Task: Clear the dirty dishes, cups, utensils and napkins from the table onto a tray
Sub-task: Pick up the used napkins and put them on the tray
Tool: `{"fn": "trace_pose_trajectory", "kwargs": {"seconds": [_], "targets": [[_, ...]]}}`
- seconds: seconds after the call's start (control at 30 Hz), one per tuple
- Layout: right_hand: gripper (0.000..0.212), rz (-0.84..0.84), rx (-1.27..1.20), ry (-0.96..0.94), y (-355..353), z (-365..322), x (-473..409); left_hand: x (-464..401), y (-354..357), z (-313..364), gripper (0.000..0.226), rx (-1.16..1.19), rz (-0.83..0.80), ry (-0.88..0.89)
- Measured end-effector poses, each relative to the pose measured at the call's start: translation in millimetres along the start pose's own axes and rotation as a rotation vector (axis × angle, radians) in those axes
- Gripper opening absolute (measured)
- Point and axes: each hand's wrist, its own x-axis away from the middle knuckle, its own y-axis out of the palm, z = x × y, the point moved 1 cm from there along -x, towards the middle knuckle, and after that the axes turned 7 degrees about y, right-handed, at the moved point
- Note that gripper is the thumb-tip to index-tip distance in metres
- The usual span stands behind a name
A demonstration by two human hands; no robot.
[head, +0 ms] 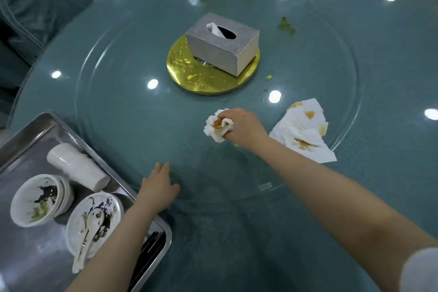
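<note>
Glass table (123, 125): right hand (241, 127) grips stained napkin (216, 127).

napkins 2 (219, 125) (305, 131) | bowl stacks 2 (39, 199) (94, 220) | spoon 1 (88, 232) | cup stack 1 (78, 167) | tissue box 1 (222, 42) | tray 1 (30, 133)

- This looks like a big eating room in a restaurant.
- The table (355, 197) is large and round, with a glass spinning top (118, 106) on a gold disc (189, 78).
- A grey tissue box (222, 42) sits in the middle.
- Chairs (35, 2) wear cloth covers.
- A metal tray (30, 140) holds dirty bowls (35, 199) and stacked cups (78, 168).
</note>
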Motion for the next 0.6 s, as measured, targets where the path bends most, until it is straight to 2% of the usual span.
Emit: {"fn": "trace_pose_trajectory", "kwargs": {"seconds": [0.23, 0.37, 0.47, 0.6], "targets": [[0.035, 0.117, 0.014, 0.062, -12, 39, 39, -8, 21, 31, 0.086, 0.139, -0.006, -0.086], [0.039, 0.040, 0.180, 0.055, 14, 39, 59, -8, 36, 33, 0.085, 0.075, 0.017, -0.111], [0.046, 0.046, 0.263, 0.027, 33, 32, 66, -7, 39, 28, 0.083, 0.030, 0.055, -0.087], [0.046, 0.001, 0.283, 0.018, 38, 22, 57, -8, 35, 18, 0.081, 0.008, 0.070, -0.067]]}}
